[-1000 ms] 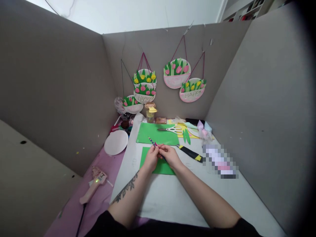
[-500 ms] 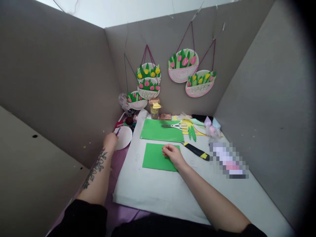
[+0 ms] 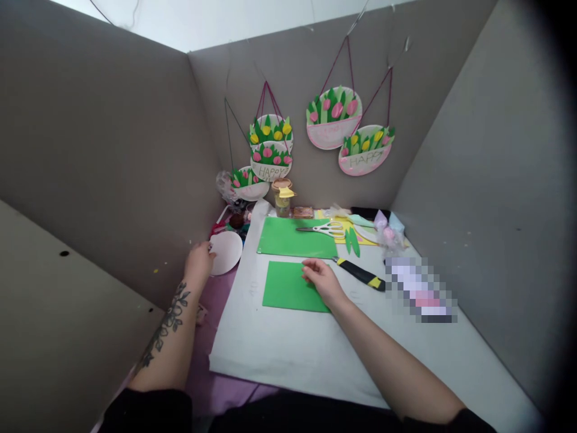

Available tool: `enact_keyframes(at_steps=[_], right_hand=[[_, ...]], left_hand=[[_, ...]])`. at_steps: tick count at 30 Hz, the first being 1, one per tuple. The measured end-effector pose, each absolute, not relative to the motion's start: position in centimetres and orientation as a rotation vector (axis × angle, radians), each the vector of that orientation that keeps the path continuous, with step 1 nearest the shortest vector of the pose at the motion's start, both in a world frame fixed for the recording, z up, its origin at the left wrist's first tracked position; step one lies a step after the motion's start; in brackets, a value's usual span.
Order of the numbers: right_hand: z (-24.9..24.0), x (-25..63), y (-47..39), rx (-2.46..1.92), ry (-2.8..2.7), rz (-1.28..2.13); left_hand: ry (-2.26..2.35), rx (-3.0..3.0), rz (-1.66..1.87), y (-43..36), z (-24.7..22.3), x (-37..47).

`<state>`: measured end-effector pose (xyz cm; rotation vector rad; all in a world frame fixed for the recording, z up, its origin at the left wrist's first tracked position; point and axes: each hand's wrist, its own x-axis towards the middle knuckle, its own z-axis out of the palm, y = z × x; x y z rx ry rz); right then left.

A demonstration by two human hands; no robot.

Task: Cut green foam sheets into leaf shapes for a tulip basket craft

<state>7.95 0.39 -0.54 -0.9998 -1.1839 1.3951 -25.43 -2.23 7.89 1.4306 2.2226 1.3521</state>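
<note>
scissors lie mostly on the rear sheet, leaf cutouts right, lidded jar behind it, front sheet before it, paper plate left.

The left hand mostly hides what may be a pencil; coarse pixels obscure an object at right.

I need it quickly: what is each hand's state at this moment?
Left hand: fingers curled beside the white round plate; its grip cannot be told.
Right hand: loosely open over the green rectangular sheet, nothing visible in it.
</note>
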Motion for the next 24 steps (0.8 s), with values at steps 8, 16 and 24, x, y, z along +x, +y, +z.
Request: enact_keyframes(at_steps=[8,16,24], right_hand=[[0.5,13.4,2.3,-1.202,-1.22,1.145],[-1.5,15.3,1.6,-1.395,-1.882,0.557],[-0.5,17.2,2.6,-2.026,-1.941,0.153]], left_hand=[[2.138,1.92,0.862,-1.8,4.9,-12.0],[1.622,2.377,0.296,-1.5,3.3,-5.4],[1.321,2.47,-0.026,-4.3,0.0,-3.2]])
